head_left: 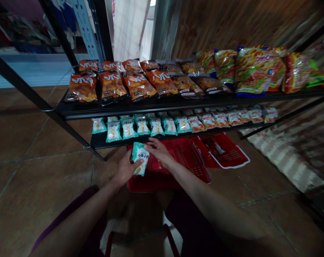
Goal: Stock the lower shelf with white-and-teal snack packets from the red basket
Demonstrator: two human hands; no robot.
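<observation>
My left hand (126,168) is closed on a small teal-and-white snack bag (140,160), its thumb lying across the front. The bag is tilted, printed side up, above the near part of a red shopping basket (167,182). My right hand (159,151) is at the bag's upper right corner, fingers apart and partly stretched out, with a fingertip touching the edge. Just beyond both hands, a row of matching teal snack bags (128,128) stands on the lower black shelf (100,140).
Orange snack bags (139,85) and larger yellow snack bags (254,71) fill the upper shelf (151,106). Red-and-white bags (217,119) continue the lower row rightward. A second red basket (231,157) with a white handle sits right. A black shelf post (20,84) slants at left.
</observation>
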